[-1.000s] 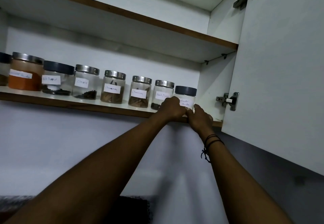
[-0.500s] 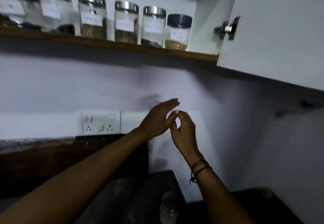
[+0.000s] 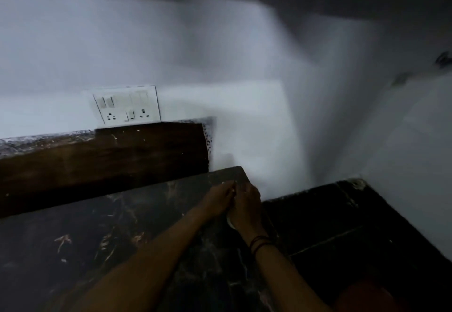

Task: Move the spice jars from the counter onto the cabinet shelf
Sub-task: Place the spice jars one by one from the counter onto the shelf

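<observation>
My left hand [image 3: 216,199] and my right hand [image 3: 247,207] are cupped together around a spice jar [image 3: 230,223] that stands near the right end of the dark marble counter [image 3: 117,243]. Of the jar only a pale sliver shows between the two palms; its lid and label are hidden. A dark thread band circles my right wrist. The cabinet shelf and its row of jars are out of view above the frame.
A white switch-and-socket plate [image 3: 127,105] sits on the wall behind the counter, above a brown wooden board [image 3: 105,157]. To the right of the counter lies a lower dark surface [image 3: 330,216] in the wall corner. The image is blurred.
The view has swung down from the shelf to the counter. Both hands left the last jar on the shelf, dropped, and now close around a jar on the counter.
</observation>
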`<state>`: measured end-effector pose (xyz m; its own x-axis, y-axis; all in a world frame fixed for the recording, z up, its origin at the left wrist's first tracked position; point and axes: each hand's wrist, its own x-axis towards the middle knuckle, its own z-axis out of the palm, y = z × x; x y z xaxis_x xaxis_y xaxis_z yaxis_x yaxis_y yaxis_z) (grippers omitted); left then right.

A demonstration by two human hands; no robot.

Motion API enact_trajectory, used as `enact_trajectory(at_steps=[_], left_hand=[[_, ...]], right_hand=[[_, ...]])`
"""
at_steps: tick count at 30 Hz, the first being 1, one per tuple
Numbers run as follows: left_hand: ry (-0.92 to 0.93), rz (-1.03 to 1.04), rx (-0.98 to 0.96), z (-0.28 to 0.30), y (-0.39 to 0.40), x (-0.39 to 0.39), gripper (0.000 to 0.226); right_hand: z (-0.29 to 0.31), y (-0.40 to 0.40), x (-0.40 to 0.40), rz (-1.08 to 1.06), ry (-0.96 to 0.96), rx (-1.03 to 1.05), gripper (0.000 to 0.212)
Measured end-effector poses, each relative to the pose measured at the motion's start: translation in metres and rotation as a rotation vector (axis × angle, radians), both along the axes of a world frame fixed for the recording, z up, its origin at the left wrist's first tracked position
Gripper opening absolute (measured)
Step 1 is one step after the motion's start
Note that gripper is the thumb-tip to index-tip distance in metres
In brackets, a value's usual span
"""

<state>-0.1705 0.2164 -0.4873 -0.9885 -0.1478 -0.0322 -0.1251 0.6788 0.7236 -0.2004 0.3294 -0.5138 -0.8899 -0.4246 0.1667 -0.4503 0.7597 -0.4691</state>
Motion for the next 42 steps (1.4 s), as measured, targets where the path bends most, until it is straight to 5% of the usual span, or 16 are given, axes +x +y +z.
enact_trajectory(at_steps=[6,10,14,20,27,38,42], left_hand=[[-0.230,0.007,0.196,-0.036,0.030,0.006,0.067],[-0.263,0.207,0.348,-0.045,0.039,0.007,0.077],[-0.210,0.278,0.519,-0.050,0.037,0.017,0.026],[0.002,0.442,0.515,-0.029,0.020,0.042,0.020],[0.036,0.235,0.822,0.021,-0.007,0.059,0.028],[0.079,0.211,0.855,0.046,-0.001,0.098,0.019],[0.215,0.119,0.778,0.099,-0.009,0.087,0.028]], right_hand=[[-0.061,0.022,0.024,-0.094,-0.321,-0.143,0.073],[-0.072,0.023,0.024,-0.181,-0.384,-0.270,0.062],[-0.071,0.028,0.021,-0.206,-0.319,-0.411,0.066],[-0.037,0.047,0.012,-0.006,-0.428,-0.653,0.093],[0.020,0.043,0.007,0.159,-0.729,-1.091,0.049],[0.057,0.037,0.040,0.140,-0.745,-1.130,0.033],[0.112,0.033,0.039,0.116,-0.611,-1.206,0.031]])
